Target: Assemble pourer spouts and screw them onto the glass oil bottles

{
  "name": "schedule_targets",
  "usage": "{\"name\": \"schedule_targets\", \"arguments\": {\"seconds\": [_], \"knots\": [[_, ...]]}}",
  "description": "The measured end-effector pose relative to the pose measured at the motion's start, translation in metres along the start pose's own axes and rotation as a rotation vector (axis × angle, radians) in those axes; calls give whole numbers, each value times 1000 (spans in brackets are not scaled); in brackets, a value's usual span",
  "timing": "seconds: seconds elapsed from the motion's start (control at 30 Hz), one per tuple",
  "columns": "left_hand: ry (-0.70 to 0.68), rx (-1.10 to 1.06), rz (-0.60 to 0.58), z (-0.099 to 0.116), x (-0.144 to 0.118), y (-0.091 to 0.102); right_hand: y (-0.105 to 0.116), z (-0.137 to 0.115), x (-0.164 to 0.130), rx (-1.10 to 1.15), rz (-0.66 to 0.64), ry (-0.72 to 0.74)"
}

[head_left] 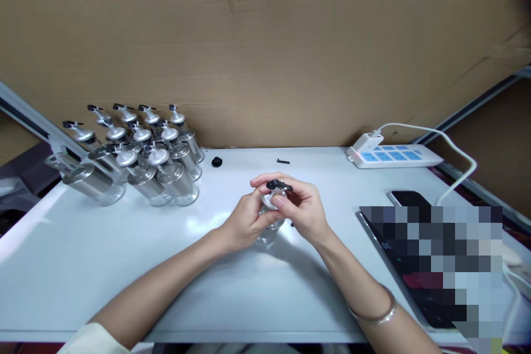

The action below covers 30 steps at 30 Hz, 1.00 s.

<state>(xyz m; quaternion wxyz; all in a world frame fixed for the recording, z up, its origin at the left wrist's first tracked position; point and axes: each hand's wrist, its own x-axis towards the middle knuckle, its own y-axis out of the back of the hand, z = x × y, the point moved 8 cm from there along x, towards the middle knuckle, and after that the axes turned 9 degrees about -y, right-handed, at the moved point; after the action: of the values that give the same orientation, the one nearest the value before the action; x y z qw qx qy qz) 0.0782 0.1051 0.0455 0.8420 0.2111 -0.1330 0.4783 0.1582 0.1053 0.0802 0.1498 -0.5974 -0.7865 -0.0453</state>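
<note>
In the middle of the table, a glass oil bottle (270, 235) stands between my hands. Its silvery pour spout (269, 199) carries a black flip cap (279, 184) on top. My left hand (249, 215) is closed around the upper part of the bottle, just below the spout. With thumb and fingers, my right hand (305, 207) grips the spout near the cap. Much of the bottle's body is covered by the hands. Beyond them lie a small black strip-shaped piece (283, 161) and a round black stopper (216, 161).
Several similar bottles with spouts (178, 177) stand grouped at the back left, one without a spout (62, 161) among them. At the right are a power strip (398, 156) with a charger and white cable (467, 149), a phone (409, 199) and a partly pixelated dark tablet (409, 276). Cardboard (290, 55) walls the back.
</note>
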Motion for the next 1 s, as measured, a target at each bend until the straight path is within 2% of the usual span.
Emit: {"name": "schedule_targets", "arguments": {"seconds": [0.53, 0.77, 1.0], "knots": [[-48, 29, -21, 9, 1, -1, -1, 11, -2, 65, -25, -13], [-13, 46, -39, 0, -1, -3, -3, 12, -3, 74, 7, 21], [-101, -33, -36, 10, 0, -2, -4, 12, -5, 82, -17, 40]]}}
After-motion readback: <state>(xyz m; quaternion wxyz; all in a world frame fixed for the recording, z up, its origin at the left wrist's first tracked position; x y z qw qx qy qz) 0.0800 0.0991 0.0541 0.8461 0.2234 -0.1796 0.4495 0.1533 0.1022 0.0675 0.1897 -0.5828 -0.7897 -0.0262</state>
